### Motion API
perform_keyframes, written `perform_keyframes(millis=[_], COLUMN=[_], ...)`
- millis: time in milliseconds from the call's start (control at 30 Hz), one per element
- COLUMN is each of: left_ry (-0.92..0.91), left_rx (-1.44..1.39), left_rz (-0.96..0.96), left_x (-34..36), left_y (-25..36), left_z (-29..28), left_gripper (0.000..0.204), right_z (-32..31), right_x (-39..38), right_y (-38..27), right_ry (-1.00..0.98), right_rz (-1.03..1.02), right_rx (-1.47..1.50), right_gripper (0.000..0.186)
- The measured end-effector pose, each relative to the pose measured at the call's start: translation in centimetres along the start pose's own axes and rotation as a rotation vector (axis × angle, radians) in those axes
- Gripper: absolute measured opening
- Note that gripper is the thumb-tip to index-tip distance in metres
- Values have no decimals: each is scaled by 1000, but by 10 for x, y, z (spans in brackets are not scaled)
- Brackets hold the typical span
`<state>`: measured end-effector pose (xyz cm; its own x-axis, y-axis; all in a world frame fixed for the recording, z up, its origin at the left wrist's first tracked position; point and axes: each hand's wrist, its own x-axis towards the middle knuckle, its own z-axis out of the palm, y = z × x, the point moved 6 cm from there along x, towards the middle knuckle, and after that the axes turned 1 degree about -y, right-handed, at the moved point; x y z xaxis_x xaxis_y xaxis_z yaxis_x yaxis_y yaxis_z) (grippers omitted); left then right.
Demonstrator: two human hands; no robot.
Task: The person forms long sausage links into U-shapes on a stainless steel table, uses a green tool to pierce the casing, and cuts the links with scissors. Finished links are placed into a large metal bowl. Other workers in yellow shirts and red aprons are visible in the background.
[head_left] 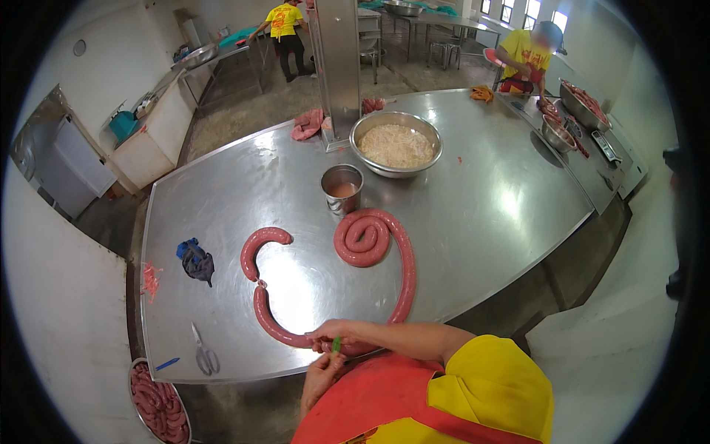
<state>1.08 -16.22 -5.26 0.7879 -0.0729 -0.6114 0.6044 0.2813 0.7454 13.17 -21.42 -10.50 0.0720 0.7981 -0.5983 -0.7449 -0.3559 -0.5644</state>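
Note:
A long pink sausage rope (407, 288) lies on the steel table, coiled in a spiral at its far end. It runs toward me and passes under my right hand (331, 332), whose fingers are closed around the casing. Just below, my left hand (319, 374) is closed at a small green object (336, 345) standing up between the two hands; its kind is unclear. Left of my hands, a curved sausage length (275, 323) continues to a pale tied joint (261, 283). Beyond that joint curves a shorter sausage piece (255, 248).
Scissors (205, 353), a blue pen (168, 363) and a dark crumpled cloth (196, 260) lie left. Farther back stand a metal pot (342, 176) and a bowl of pale strands (396, 115) beside a steel post (339, 81). A sausage-filled tub (183, 425) sits below left. Two people work beyond.

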Motion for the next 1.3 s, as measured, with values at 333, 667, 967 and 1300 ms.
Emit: perform_keyframes(millis=[333,667,967,1300], left_ry=[467,310,1273,1507], left_rx=[-647,-803,-476,652], left_rz=[925,294,671,470], left_x=[-71,-31,-174,-30], left_y=[65,42,10,33], left_z=[-130,-70,-303,-327], left_gripper=[25,31,21,26], right_z=[5,20,-67,-37], right_x=[2,9,32,12], right_y=[-6,-4,-12,-40], right_ry=[288,198,325,411], right_rz=[-448,-328,-236,-386], right_rx=[75,-496,-563,-1148], right_gripper=[20,18,11,24])
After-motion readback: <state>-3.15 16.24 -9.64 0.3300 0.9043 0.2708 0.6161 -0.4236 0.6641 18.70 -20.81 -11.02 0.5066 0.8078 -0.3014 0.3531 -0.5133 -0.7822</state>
